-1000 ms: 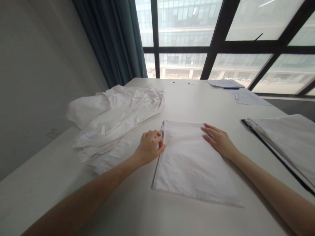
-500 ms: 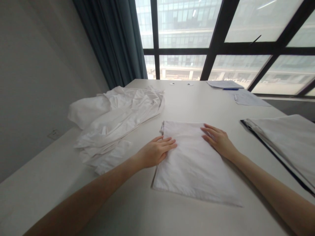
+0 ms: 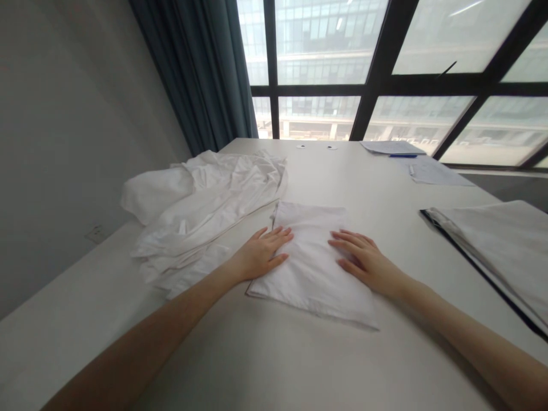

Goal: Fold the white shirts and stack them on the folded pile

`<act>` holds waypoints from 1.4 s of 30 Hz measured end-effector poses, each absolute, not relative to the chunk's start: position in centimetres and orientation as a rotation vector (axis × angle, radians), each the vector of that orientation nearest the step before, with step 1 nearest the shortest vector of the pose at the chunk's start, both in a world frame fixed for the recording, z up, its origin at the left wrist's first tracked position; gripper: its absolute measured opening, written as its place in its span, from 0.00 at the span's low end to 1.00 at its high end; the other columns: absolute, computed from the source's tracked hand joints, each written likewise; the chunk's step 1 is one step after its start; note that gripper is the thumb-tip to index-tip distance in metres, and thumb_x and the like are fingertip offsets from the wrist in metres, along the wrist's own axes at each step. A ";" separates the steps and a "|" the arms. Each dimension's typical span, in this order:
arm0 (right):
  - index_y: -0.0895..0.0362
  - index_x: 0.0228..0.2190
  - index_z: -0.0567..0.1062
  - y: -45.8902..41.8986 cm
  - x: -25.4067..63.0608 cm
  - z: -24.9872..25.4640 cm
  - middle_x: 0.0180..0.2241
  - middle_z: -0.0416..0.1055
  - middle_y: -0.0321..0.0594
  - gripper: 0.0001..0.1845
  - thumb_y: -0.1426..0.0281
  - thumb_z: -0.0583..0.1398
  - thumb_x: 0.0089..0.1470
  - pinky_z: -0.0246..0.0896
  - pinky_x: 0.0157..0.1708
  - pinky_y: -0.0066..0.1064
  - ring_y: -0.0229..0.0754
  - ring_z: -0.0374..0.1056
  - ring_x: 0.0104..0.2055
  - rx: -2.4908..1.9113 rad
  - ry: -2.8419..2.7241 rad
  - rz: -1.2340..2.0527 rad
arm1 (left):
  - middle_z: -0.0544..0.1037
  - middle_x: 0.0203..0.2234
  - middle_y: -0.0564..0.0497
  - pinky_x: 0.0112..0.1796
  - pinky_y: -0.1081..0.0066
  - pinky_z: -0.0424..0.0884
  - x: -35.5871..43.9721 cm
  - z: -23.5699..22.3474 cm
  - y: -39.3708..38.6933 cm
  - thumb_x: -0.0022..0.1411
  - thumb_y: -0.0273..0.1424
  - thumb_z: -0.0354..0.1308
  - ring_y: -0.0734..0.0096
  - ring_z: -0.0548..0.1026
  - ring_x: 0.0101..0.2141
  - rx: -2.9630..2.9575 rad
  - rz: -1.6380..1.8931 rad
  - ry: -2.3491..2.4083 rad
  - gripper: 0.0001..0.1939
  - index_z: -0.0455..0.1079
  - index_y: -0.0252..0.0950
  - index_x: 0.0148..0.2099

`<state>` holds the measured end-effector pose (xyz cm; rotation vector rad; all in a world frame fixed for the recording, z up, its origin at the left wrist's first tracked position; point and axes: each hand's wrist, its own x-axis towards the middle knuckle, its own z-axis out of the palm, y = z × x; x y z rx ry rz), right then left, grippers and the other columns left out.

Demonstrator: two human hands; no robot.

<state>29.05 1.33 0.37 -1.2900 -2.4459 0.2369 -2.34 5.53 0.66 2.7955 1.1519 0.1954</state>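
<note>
A folded white cloth [image 3: 311, 228] lies flat on the white table [image 3: 299, 365] in front of me. My left hand [image 3: 261, 254] rests palm down on its left edge, fingers stretched out. On the cloth's right half my right hand [image 3: 363, 262] lies flat, fingers spread. Neither hand grips anything.
A heap of crumpled white cloth [image 3: 201, 205] sits to the left, close to the folded piece. At the right edge a stack of folded white cloth lies on a dark board [image 3: 492, 245]. Papers [image 3: 422, 168] and a blue pen [image 3: 402, 155] lie at the far right by the window.
My left hand uncurled from a loose fist at the cloth's edge and now lies flat on it. The folded cloth has slid away from me and to the left under both hands.
</note>
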 end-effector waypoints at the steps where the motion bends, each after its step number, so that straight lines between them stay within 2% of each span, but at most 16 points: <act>1: 0.49 0.59 0.64 1.2 29.0 0.3 0.64 0.57 0.43 0.24 0.58 0.50 0.64 0.46 0.62 0.53 0.50 0.49 0.67 -1.309 -2.489 0.257 | 0.54 0.66 0.48 0.63 0.59 0.48 -2.4 0.6 5.5 0.72 0.41 0.42 0.66 0.52 0.66 2.823 0.172 1.158 0.27 0.52 0.39 0.68; 5: 0.46 0.64 0.55 1.3 29.2 0.1 0.67 0.49 0.39 0.29 0.55 0.46 0.65 0.39 0.64 0.55 0.49 0.41 0.69 -1.407 -2.564 0.306 | 0.53 0.67 0.48 0.63 0.61 0.45 -2.5 0.2 5.5 0.73 0.42 0.36 0.68 0.50 0.66 2.916 0.116 1.188 0.27 0.48 0.38 0.69; 8: 0.46 0.65 0.54 1.4 29.4 0.0 0.67 0.48 0.39 0.29 0.54 0.46 0.65 0.39 0.64 0.55 0.49 0.41 0.69 -1.418 -2.573 0.284 | 0.53 0.67 0.48 0.63 0.62 0.44 -2.5 -0.1 5.4 0.73 0.42 0.34 0.68 0.51 0.66 2.967 0.129 1.201 0.28 0.48 0.38 0.70; 15: 0.50 0.58 0.67 1.0 28.9 0.6 0.61 0.63 0.44 0.22 0.63 0.51 0.65 0.47 0.62 0.53 0.49 0.53 0.65 -1.172 -2.562 0.055 | 0.60 0.64 0.43 0.62 0.57 0.49 -2.2 0.1 5.2 0.72 0.39 0.43 0.61 0.59 0.63 3.046 0.300 1.167 0.23 0.59 0.35 0.64; 19: 0.50 0.54 0.71 0.7 28.4 1.2 0.56 0.70 0.43 0.19 0.68 0.51 0.65 0.59 0.58 0.44 0.45 0.63 0.59 -0.949 -2.569 0.186 | 0.67 0.60 0.45 0.62 0.61 0.54 -1.3 1.1 4.2 0.71 0.29 0.43 0.66 0.63 0.61 3.017 0.383 0.951 0.19 0.63 0.36 0.61; 22: 0.50 0.51 0.73 0.5 28.1 1.5 0.53 0.72 0.43 0.17 0.68 0.53 0.64 0.62 0.57 0.42 0.45 0.65 0.57 -0.892 -2.544 0.265 | 0.66 0.61 0.44 0.61 0.60 0.55 -0.6 1.8 2.9 0.70 0.33 0.48 0.64 0.62 0.62 2.947 0.359 0.855 0.20 0.62 0.36 0.62; 25: 0.51 0.53 0.72 0.3 28.1 1.7 0.55 0.70 0.43 0.18 0.67 0.54 0.63 0.58 0.59 0.44 0.46 0.62 0.59 -0.876 -2.591 0.322 | 0.57 0.65 0.39 0.62 0.54 0.52 -0.3 2.2 1.7 0.65 0.44 0.55 0.54 0.54 0.65 2.906 0.230 0.854 0.32 0.56 0.35 0.66; 28: 0.51 0.58 0.67 0.2 28.1 1.9 0.60 0.65 0.43 0.24 0.63 0.56 0.62 0.53 0.62 0.46 0.48 0.56 0.63 -0.883 -2.667 0.387 | 0.50 0.67 0.39 0.62 0.51 0.48 -0.3 2.2 1.4 0.62 0.49 0.56 0.51 0.47 0.67 2.877 0.094 0.873 0.40 0.49 0.36 0.69; 32: 0.47 0.61 0.62 -0.1 28.1 2.4 0.65 0.56 0.40 0.28 0.59 0.55 0.62 0.44 0.64 0.51 0.49 0.49 0.67 -0.904 -2.758 0.468 | 0.46 0.68 0.43 0.62 0.50 0.46 -0.7 2.2 2.0 0.61 0.50 0.57 0.52 0.42 0.67 2.849 0.003 0.897 0.42 0.45 0.40 0.70; 36: 0.41 0.61 0.62 -0.5 27.7 3.0 0.66 0.52 0.36 0.27 0.58 0.55 0.62 0.40 0.64 0.55 0.52 0.41 0.69 -0.906 -2.799 0.531 | 0.46 0.68 0.43 0.63 0.52 0.43 -1.2 1.9 3.1 0.60 0.52 0.57 0.54 0.43 0.67 2.840 -0.001 0.896 0.44 0.43 0.42 0.70; 40: 0.40 0.59 0.64 -1.0 27.2 3.3 0.66 0.51 0.36 0.26 0.56 0.56 0.61 0.37 0.64 0.59 0.54 0.40 0.69 -0.876 -2.793 0.598 | 0.47 0.68 0.43 0.63 0.56 0.39 -2.3 1.6 4.3 0.60 0.54 0.54 0.58 0.44 0.67 2.846 -0.001 0.923 0.46 0.40 0.41 0.71; 42: 0.41 0.58 0.66 -1.0 27.1 3.2 0.65 0.54 0.37 0.25 0.56 0.56 0.60 0.37 0.64 0.57 0.53 0.44 0.68 -0.862 -2.765 0.627 | 0.46 0.68 0.43 0.63 0.58 0.39 -2.7 1.5 4.9 0.63 0.53 0.52 0.61 0.44 0.67 2.844 -0.014 0.942 0.44 0.39 0.41 0.71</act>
